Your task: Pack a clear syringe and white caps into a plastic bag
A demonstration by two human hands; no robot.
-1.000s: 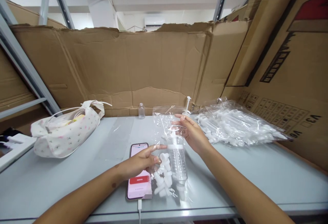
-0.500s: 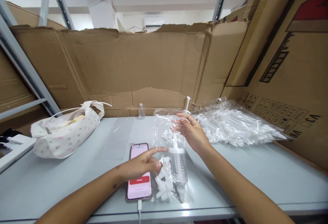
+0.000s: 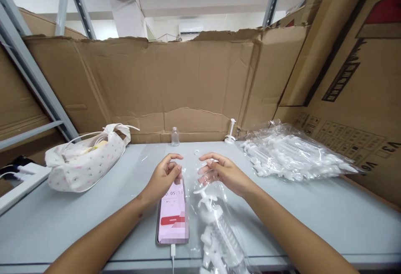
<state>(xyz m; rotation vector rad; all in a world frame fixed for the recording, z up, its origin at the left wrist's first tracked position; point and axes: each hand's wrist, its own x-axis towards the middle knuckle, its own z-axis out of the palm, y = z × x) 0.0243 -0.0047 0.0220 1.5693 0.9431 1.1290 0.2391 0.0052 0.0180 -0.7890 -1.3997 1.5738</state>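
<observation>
Bag laid flat, both hands now at its top edge.
The clear bag [image 3: 216, 224] has dropped onto the table [image 3: 313, 207] beside the phone [image 3: 172, 217]; left hand [image 3: 164, 176] and right hand [image 3: 222, 173] pinch its mouth, white plastic parts inside.

Both hands are gripping the open top edge of the clear bag [image 3: 216, 224] — left hand [image 3: 164, 178] above the phone [image 3: 172, 215], right hand [image 3: 222, 173] beside it — white syringe parts [image 3: 219, 232] lying inside on the table [image 3: 313, 211].

Two bare forearms, no sleeves in view, hands [image 3: 164, 176] seemingly without rings or gloves
</observation>
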